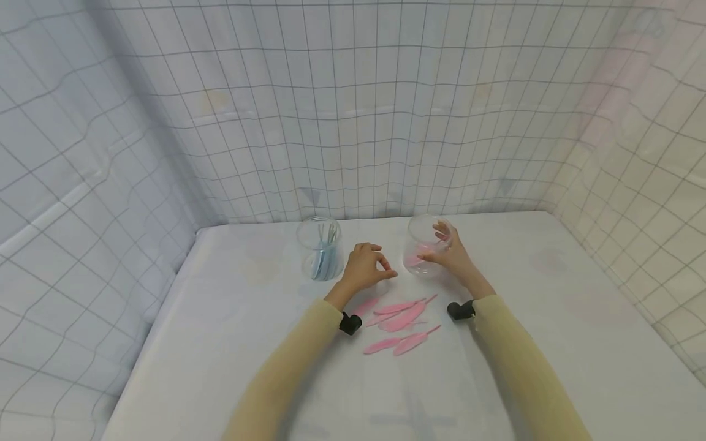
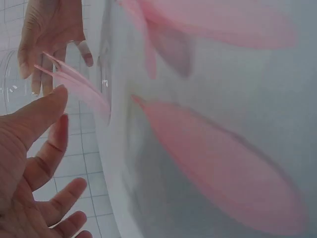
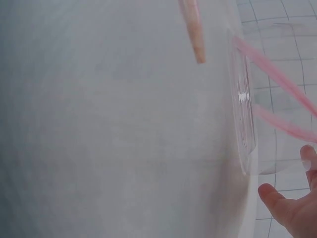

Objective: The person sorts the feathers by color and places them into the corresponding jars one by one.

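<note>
My right hand holds a clear round jar from its right side, thumb in front and fingers round the back. Pink feathers lean inside that jar. Between the two jars hovers my left hand, thumb and fingers loosely bent with nothing between them, as its wrist view also shows. Below the hands, several loose pink feathers lie on the white table. One single feather lies close to the left hand, partly hidden by the left wrist in the head view.
A second clear jar stands just left of my left hand, with blue feathers upright in it. Grid-patterned white curtains enclose the table at the back and both sides. A black wrist camera sits on each wrist.
</note>
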Motion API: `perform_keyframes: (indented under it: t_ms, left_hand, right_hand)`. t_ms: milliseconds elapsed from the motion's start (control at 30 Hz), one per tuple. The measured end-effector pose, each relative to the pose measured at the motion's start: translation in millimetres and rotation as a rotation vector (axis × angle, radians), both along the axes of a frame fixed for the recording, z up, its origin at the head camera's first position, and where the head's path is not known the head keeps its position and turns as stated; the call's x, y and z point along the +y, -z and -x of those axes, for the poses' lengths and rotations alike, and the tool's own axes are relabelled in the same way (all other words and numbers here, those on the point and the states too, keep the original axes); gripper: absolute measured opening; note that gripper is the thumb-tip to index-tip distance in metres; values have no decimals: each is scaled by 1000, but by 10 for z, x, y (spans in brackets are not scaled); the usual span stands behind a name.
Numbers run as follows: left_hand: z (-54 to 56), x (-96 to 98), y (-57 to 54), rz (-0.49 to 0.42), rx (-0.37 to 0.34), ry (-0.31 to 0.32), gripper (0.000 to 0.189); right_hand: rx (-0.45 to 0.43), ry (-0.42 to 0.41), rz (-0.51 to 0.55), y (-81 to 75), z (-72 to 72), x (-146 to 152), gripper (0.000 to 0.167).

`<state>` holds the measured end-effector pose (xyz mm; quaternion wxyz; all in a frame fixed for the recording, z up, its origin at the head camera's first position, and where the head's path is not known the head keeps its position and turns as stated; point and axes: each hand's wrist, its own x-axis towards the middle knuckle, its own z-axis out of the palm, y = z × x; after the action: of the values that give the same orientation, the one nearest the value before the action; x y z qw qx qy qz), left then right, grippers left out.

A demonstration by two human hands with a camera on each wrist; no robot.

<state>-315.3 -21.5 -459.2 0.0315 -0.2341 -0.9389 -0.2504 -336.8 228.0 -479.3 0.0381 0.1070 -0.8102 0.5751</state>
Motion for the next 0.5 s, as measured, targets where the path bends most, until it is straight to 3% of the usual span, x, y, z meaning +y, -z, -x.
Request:
perform_keyframes:
  t_ms: [167, 500]
  left_hand:
    - [-111, -87, 105, 147, -54, 37, 27]
    - [-217, -165, 209, 121, -81, 91, 23]
  right_hand:
    - [-8, -1, 3, -14, -8, -11, 102]
    - [-21, -24, 7, -270, -177, -86, 99]
